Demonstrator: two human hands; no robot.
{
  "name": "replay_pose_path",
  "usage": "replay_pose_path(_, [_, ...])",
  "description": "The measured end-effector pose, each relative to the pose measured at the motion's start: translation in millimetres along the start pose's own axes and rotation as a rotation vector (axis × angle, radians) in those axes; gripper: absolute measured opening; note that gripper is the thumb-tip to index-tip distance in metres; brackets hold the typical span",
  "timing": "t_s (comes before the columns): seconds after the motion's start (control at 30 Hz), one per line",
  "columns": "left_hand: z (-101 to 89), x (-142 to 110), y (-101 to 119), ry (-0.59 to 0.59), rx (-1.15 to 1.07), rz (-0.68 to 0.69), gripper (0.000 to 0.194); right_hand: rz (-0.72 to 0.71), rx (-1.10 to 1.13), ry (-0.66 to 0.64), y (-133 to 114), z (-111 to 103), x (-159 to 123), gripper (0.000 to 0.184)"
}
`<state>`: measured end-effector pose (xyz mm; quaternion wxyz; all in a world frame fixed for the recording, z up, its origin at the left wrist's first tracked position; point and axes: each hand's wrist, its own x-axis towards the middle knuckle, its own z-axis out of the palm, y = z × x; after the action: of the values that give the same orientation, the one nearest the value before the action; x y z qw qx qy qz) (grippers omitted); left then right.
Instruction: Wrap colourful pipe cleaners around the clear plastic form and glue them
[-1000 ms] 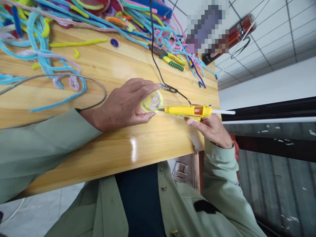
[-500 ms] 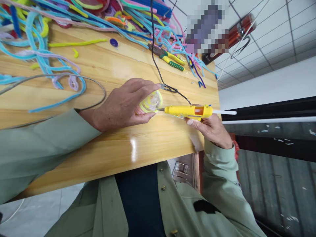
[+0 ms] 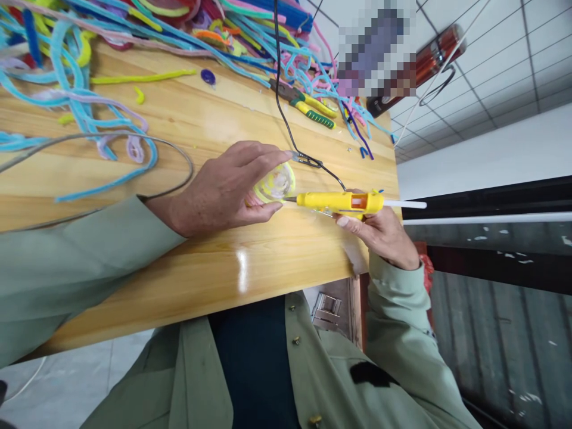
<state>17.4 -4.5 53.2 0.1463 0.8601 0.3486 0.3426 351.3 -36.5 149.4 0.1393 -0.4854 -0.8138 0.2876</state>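
My left hand is closed around a small round piece, yellow at the rim with a pale, whitish middle; the palm side of it is hidden by my fingers. A yellow hot glue gun lies in the grip of my right hand, its fingers wrapped under the body. The gun's metal nozzle points left and meets, or nearly meets, the lower right rim of the round piece. From the gun's back end sticks out a white glue stick.
Pipe cleaners in many colours are heaped along the far side of the wooden table. Pliers with green and yellow handles lie beside a black cord. Tweezers rest beyond my left hand. A red thermos is at upper right.
Both hands stay almost where they were. The glue gun has shifted very slightly to the left, with its nozzle still at the round piece's rim.
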Motion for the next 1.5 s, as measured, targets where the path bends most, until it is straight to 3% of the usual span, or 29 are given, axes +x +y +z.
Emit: replay_pose_path(1.5, [-0.8, 0.4, 1.1, -0.022, 0.007, 0.0, 0.058, 0.01, 0.024, 0.025, 1.8, 4.1, -2.4, 0.044])
